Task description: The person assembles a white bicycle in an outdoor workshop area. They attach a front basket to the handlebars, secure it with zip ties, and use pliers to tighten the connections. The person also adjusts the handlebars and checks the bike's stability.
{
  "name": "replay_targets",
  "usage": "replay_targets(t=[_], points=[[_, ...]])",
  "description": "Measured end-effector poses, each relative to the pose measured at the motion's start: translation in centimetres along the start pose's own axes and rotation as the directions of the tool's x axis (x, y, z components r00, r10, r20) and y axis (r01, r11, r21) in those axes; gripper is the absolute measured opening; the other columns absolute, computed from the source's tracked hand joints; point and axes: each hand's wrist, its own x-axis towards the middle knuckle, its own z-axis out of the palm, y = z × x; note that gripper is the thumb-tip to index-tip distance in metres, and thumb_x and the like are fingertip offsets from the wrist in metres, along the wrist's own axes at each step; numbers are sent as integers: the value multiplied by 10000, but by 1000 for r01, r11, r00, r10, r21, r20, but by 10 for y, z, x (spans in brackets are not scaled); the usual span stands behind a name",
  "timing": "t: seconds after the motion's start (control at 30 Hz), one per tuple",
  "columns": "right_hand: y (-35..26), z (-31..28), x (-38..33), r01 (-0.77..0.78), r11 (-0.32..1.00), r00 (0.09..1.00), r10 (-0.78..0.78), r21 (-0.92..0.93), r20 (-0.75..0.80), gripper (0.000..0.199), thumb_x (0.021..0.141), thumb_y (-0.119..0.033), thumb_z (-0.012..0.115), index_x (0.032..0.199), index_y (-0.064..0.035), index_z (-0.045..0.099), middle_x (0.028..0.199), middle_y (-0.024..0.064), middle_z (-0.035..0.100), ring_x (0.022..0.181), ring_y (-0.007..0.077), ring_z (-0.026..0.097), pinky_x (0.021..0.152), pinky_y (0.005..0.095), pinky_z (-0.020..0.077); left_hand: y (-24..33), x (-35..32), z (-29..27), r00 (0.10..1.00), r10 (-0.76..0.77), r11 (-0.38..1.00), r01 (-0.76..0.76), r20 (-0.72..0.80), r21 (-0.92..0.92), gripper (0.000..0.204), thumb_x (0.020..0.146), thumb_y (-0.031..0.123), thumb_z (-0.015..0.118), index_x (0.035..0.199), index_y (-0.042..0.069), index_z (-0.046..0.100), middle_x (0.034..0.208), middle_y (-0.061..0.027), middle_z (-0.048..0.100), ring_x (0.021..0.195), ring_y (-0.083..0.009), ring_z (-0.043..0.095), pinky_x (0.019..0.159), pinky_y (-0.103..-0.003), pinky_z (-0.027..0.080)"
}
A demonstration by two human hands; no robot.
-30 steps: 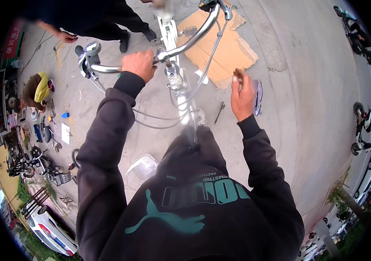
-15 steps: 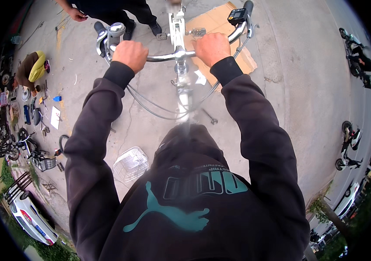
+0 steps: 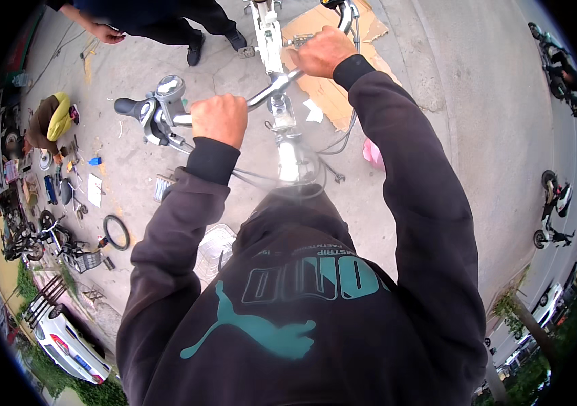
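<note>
While one side of the bar (image 3: 261, 97) is gripped by the left hand (image 3: 219, 120), the other side is gripped by the right hand (image 3: 326, 52). The bar is set at a slant on the white bike (image 3: 269, 46), its right side farther out. Cardboard (image 3: 343, 96) is seen on the ground (image 3: 431, 203) below.

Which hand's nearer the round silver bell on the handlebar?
Left. The left hand grips the handlebar just inboard of the bell; the right hand grips the bar's other side, farther off, past the stem.
</note>
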Motion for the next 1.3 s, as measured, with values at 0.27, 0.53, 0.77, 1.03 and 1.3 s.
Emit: replay_targets(t=[0.27,0.53,0.77,1.03,1.3], points=[[-54,-9,-13,-372,927,928,372,-40,-5,441,939,-340,503,585,-128,658,521,40,595,498,246,598,512,399,401,-49,19,31,982,182,983,-183,-47,-19,142,742,148,608,641,142,709,605,-52,659,584,-224,674,540,-357,477],[-124,-41,-9,-406,888,862,450,-215,233,217,823,-212,560,669,-141,696,556,32,629,474,227,608,501,430,397,-82,85,63,938,341,932,-345,57,113,118,744,125,626,663,112,711,670,-98,681,659,-246,686,619,-350,492],[-24,7,-22,3,1000,965,-6,-11,-263,486,921,-325,522,482,-128,590,446,53,535,409,245,518,493,376,374,-26,8,23,998,56,998,-56,6,16,141,742,154,613,632,134,700,618,-72,660,583,-230,678,509,-354,485],[-54,-1,-21,-212,975,965,198,-66,-172,448,905,-321,542,514,-124,638,457,75,568,413,235,535,547,359,388,-41,12,33,992,127,991,-126,-10,33,150,746,157,611,632,165,709,602,-41,659,565,-204,670,525,-350,452],[-145,-34,-4,-371,891,853,439,-261,284,198,813,-235,574,681,-149,693,537,30,589,471,214,568,481,453,372,-79,98,81,935,355,921,-349,-5,173,92,725,135,654,668,103,719,655,-93,671,677,-254,676,670,-345,488]])
